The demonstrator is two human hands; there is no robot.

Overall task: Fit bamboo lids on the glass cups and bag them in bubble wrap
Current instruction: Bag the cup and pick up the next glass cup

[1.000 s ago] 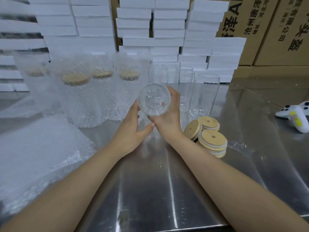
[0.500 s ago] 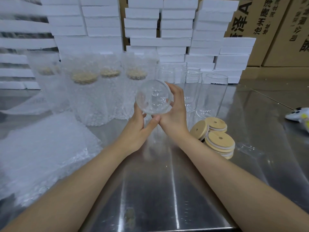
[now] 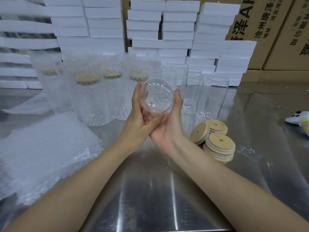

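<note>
Up-left of the bamboo lid pile (image 3: 219,144), the glass cup (image 3: 156,97) faces base-first. The right hand (image 3: 168,126) has turned palm-up, cupping it, and the left hand (image 3: 138,114) now clasps its far side.

- Both bare forearms reach forward and converge, wrists close together.
- Left hand (image 3: 138,114) wraps the left side of a glass cup (image 3: 157,97), thumb crossing onto the right palm.
- Right hand (image 3: 168,126), palm up, cradles it from beneath, thumb up its right side.
</note>
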